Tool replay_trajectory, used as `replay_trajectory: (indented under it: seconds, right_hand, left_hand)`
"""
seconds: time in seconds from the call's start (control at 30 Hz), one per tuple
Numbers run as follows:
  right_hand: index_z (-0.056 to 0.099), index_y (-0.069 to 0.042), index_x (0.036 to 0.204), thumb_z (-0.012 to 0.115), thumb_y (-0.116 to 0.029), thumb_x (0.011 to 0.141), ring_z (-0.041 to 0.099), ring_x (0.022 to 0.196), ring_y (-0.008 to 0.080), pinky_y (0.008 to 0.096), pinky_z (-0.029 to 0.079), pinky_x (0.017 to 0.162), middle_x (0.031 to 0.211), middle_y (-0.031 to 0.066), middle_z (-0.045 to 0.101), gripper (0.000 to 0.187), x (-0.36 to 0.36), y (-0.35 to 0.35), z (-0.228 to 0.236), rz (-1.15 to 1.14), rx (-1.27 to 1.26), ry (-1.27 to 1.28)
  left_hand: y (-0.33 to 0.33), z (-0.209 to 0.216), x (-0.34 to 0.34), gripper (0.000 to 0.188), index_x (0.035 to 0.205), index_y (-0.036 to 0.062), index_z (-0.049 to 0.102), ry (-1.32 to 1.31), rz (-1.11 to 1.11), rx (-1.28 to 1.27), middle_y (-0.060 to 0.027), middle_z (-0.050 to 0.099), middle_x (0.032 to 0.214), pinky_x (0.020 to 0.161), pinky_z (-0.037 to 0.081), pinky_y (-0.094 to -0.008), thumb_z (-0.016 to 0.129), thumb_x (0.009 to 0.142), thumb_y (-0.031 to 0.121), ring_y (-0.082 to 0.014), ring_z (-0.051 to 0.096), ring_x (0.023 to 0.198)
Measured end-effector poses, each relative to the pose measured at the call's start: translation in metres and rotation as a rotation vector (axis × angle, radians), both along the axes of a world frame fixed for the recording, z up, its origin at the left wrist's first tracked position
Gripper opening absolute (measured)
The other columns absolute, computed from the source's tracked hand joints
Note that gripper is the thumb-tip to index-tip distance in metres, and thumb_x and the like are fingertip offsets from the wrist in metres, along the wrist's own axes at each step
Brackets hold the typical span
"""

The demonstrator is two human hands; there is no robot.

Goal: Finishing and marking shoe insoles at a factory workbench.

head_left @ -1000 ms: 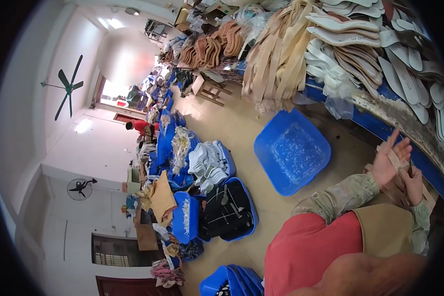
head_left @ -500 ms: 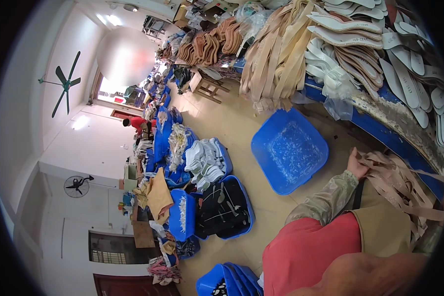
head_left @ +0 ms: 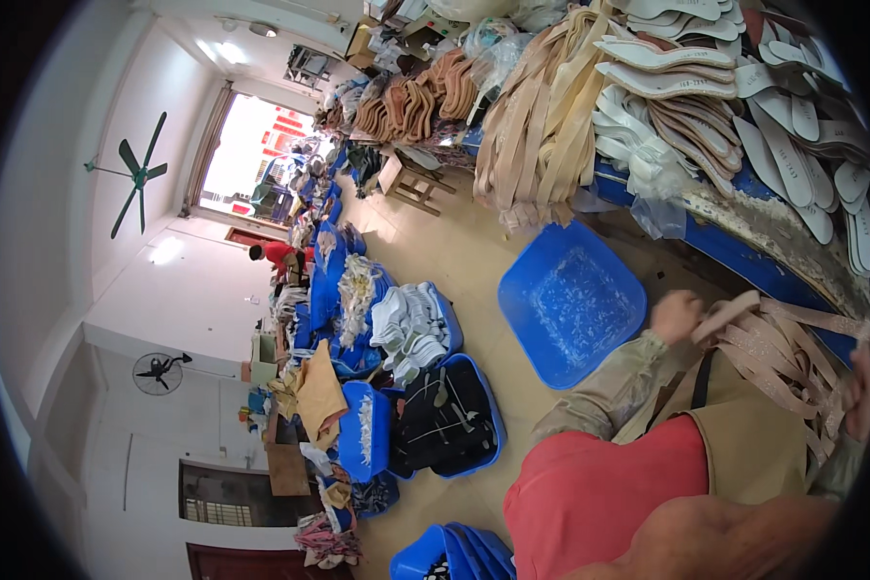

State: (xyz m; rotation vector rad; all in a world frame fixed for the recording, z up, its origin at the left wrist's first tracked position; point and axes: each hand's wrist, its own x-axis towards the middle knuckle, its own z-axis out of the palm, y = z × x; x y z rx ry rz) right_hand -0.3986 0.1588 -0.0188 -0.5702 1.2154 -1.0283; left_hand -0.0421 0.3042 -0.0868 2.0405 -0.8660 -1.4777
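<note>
A bundle of beige, speckled strips [head_left: 778,353] lies draped over my lap, beside the blue-edged table. My left hand [head_left: 677,315], in a camouflage sleeve, is closed at the looped end of one strip, somewhat smeared by motion. At the right rim, my right hand [head_left: 865,391] is closed by the strip that runs across to it; its fingers are partly cut off by the dark edge. A tan apron [head_left: 754,440] over a red top lies under the strips.
An open blue tub [head_left: 575,304] with whitish specks stands on the floor by my left forearm. The worktable [head_left: 773,242] carries hanging beige strips [head_left: 541,116] and stacked insoles [head_left: 667,68]. Filled blue tubs [head_left: 498,425] line the floor; a person in red [head_left: 278,253] is far off.
My left hand has moved left and closed, drawing a looped strip end up from the bundle. My right hand has come further into view at the right rim.
</note>
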Motion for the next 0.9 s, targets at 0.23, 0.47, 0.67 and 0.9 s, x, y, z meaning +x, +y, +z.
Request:
replay_trajectory:
  seconds: [0.23,0.47,0.67,0.9]
  right_hand:
    - [0.056,-0.001,0.089,0.055,-0.001,0.078,0.041,0.039,0.0064,0.0157,0.027,0.034,0.064,0.0061,0.058,0.011,0.052,0.033,0.031,0.729,-0.210,-0.012]
    - [0.059,0.002,0.080,0.058,0.004,0.074,0.051,0.044,0.0105,0.0181,0.039,0.040,0.064,0.0113,0.062,0.006,-0.074,0.019,0.017,0.723,-0.041,0.046]
    - [0.061,0.003,0.080,0.060,0.004,0.072,0.052,0.046,0.0118,0.0209,0.042,0.044,0.064,0.0100,0.062,0.008,-0.120,0.015,-0.016,0.860,0.108,0.224]
    - [0.062,0.004,0.083,0.060,0.003,0.071,0.049,0.050,0.0124,0.0231,0.042,0.050,0.066,0.0072,0.061,0.012,-0.195,0.004,-0.053,0.981,-0.090,0.499]
  left_hand:
    - [-0.068,0.098,-0.118,0.024,0.108,0.0066,0.057,1.565,0.249,-0.469,-0.0079,0.063,0.094,0.076,0.048,-0.0298,0.050,0.094,0.025,-0.0196,0.060,0.085]
    - [-0.128,0.030,-0.131,0.027,0.120,0.0081,0.050,1.450,0.505,-0.713,-0.0043,0.059,0.093,0.076,0.046,-0.0313,0.047,0.096,0.019,-0.0154,0.055,0.078]
    - [-0.145,0.024,-0.145,0.035,0.127,0.0041,0.041,0.968,0.603,-0.837,-0.0063,0.057,0.092,0.070,0.045,-0.0284,0.045,0.097,0.020,-0.0151,0.053,0.073]
    - [-0.157,0.028,-0.135,0.033,0.127,0.0043,0.041,0.799,0.707,-0.904,-0.0051,0.057,0.084,0.059,0.042,-0.0221,0.040,0.099,0.022,-0.0108,0.049,0.062]
